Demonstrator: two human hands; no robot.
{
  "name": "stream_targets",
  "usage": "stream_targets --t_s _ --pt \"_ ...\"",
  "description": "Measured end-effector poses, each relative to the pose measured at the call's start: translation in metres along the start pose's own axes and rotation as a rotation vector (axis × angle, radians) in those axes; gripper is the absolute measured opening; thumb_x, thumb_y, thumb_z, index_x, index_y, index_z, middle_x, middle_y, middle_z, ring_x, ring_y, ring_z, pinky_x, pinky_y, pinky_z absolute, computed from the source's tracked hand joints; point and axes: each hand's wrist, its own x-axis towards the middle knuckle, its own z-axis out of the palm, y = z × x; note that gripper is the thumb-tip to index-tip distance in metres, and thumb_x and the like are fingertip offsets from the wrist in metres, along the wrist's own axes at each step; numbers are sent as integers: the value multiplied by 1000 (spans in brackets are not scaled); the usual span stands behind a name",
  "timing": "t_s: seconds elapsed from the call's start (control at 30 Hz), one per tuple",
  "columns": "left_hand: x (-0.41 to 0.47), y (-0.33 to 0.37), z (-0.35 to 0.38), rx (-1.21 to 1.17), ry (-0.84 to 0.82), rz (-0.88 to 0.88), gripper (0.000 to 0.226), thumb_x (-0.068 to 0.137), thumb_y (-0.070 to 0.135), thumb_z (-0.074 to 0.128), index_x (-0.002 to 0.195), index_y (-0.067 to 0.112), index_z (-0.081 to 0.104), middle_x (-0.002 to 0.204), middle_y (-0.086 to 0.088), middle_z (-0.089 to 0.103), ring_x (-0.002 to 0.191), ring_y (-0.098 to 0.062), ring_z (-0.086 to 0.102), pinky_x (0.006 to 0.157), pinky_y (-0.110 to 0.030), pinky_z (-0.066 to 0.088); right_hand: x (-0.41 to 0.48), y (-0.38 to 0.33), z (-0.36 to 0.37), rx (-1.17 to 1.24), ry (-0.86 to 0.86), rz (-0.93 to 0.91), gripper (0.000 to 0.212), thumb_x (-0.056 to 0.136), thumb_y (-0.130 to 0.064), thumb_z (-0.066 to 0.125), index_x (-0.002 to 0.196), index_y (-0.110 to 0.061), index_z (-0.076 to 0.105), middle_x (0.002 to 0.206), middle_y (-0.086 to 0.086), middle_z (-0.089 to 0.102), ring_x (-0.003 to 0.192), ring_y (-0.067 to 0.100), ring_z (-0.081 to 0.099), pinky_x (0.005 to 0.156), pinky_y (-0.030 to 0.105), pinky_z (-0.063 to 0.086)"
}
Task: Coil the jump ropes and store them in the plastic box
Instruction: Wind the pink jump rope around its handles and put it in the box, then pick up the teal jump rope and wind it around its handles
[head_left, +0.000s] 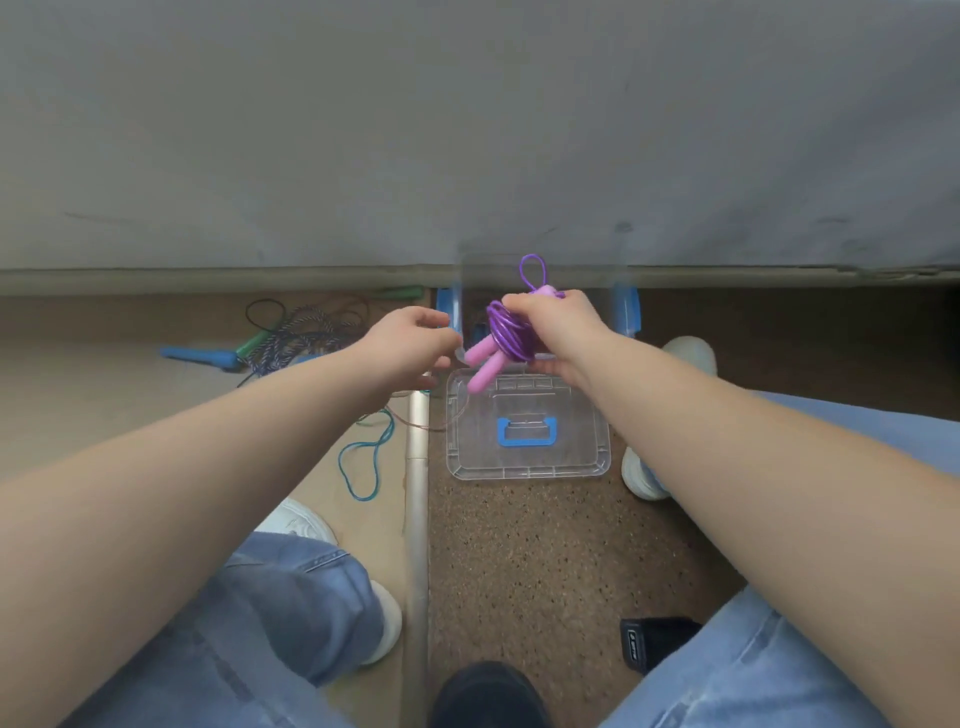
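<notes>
Right hand (556, 332) fingers clamped around coiled purple rope (506, 330) so loops hold; pink handles (485, 364) dangle below fingers — left hand (410, 345) loosely curled, empty, beside; box lid (527, 426) underneath.

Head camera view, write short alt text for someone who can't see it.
A right hand grips a coiled purple jump rope with pink handles above a clear plastic lid with a blue handle; the empty left hand hovers beside it.
</notes>
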Motion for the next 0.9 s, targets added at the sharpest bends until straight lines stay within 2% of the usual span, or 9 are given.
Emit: stream_targets --t_s 0.07,0.2,0.3,0.43,0.53,0.6,0.7,0.83,0.9 --pt "15 4 12 -32 -21 -13 40 94 19 58 134 19 54 106 -8 68 87 -17 64 86 -41 59 19 9 -6 59 121 24 38 87 -32 60 118 -9 56 74 11 77 78 14 77 91 43 56" --pt "44 9 31 -71 -20 11 40 93 19 56 132 18 55 108 -5 67 90 -14 69 73 -36 60 52 12 -19 214 272 68 20 92 -28 64 104 -17 54 48 -8 67 71 8 70 87 40 55" --pt "63 8 39 -141 -38 -3 41 93 19 54 133 18 54 112 -5 67 90 -15 69 69 -32 55 78 15 -23 298 318 109 38 86 -35 73 115 -17 59 77 -2 76 88 17 71 87 44 57" --pt "84 1 42 -230 -4 -42 39 97 16 51 136 17 52 118 -7 63 100 -18 67 82 -35 59 105 22 -17 429 348 111 61 78 -42 77 128 -15 55 112 6 73 98 24 72 64 35 59" --pt "91 -10 40 -288 28 -69 38 99 15 48 136 16 51 120 -8 63 105 -20 67 87 -36 58 115 27 -7 318 473 61 63 84 -38 71 139 -14 49 104 2 67 94 21 65 81 42 61" --pt "94 -18 36 -294 50 -76 36 99 14 47 135 16 53 116 -7 64 104 -21 68 84 -34 59 119 32 1 145 435 48 37 87 -32 62 117 -11 64 80 2 74 83 20 68 85 42 60" --pt "95 -31 27 -314 92 -92 33 98 13 46 129 17 56 105 -5 66 94 -18 70 76 -33 60 112 32 18 88 260 60 13 96 -18 58 87 -13 66 78 8 70 69 21 68 64 32 59" --pt "95 -53 9 -348 138 -128 33 96 12 45 126 15 58 99 -3 62 86 -17 63 73 -33 57 105 33 50 -57 108 23 11 97 -12 55 94 -9 65 75 9 66 66 22 60 56 31 51" --pt "94 -63 0 -363 148 -143 30 97 12 43 123 15 57 99 -4 60 85 -19 59 68 -29 53 109 36 69 -154 66 18 12 96 -17 57 95 -14 69 75 4 73 70 20 69 59 28 57"
